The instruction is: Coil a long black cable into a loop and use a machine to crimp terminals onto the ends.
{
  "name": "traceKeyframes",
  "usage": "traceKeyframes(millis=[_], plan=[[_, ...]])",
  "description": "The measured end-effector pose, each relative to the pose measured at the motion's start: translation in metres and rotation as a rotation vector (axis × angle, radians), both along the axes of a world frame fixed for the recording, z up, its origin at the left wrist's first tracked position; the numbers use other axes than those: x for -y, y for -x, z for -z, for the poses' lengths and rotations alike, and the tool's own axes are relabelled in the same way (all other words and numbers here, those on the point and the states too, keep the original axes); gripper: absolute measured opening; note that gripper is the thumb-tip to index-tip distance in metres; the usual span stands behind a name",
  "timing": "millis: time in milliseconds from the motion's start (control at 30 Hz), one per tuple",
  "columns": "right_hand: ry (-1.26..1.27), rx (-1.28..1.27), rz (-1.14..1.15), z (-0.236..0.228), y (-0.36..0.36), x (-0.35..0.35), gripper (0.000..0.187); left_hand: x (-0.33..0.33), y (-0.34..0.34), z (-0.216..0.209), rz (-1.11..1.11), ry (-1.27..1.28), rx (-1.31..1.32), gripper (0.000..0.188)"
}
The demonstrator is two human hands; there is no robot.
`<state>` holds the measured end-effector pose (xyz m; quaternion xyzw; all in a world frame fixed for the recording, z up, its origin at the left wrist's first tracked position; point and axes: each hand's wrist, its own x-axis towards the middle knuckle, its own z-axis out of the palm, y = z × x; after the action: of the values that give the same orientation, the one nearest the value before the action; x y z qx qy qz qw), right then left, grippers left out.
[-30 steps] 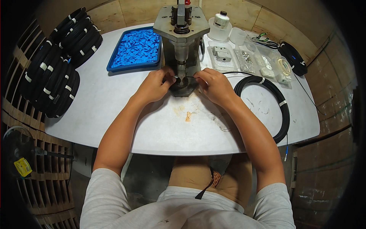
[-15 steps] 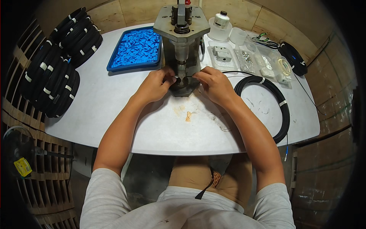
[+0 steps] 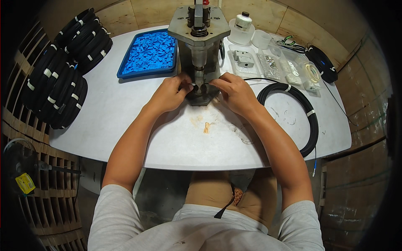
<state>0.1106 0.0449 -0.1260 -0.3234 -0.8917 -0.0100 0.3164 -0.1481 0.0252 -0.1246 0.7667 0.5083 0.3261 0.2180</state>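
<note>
A metal bench press [image 3: 199,35] stands at the table's far middle, and both my hands are at the base of its vertical ram [image 3: 199,60]. My left hand [image 3: 171,93] is closed in a pinch at the left of the ram; whatever lies between its fingertips is too small to make out. On the other side, my right hand [image 3: 235,91] pinches close to the ram. A black cable [image 3: 259,79] runs from the coil [image 3: 312,121] on the right to the fingers of that hand, which hide its end.
Left of the press sits a blue tray [image 3: 125,69] heaped with small blue pieces. Stacked black cable coils [image 3: 54,85] fill the left side. At back right are a white bottle [image 3: 243,21], metal blocks [image 3: 244,59] and bags of small parts [image 3: 269,67]. An orange scrap [image 3: 207,128] lies near the front.
My right hand has shifted slightly left, its fingertips closer to the ram. The left hand stays where it was.
</note>
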Motion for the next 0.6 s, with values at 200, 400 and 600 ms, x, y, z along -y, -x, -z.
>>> traceKeyframes(millis=[200, 400, 600], plan=[[-0.011, 0.012, -0.017, 0.0012, -0.0020, -0.0024, 0.043, 0.0003, -0.0006, 0.0000, -0.003, -0.004, 0.008, 0.018], [-0.003, 0.021, -0.016, 0.0012, -0.0023, -0.0026, 0.044, -0.0018, 0.0006, 0.0024, -0.002, 0.011, 0.008, 0.018], [-0.010, 0.024, -0.021, 0.0000, -0.0017, -0.0016, 0.044, -0.0011, 0.0009, 0.0015, 0.002, 0.009, 0.011, 0.018]])
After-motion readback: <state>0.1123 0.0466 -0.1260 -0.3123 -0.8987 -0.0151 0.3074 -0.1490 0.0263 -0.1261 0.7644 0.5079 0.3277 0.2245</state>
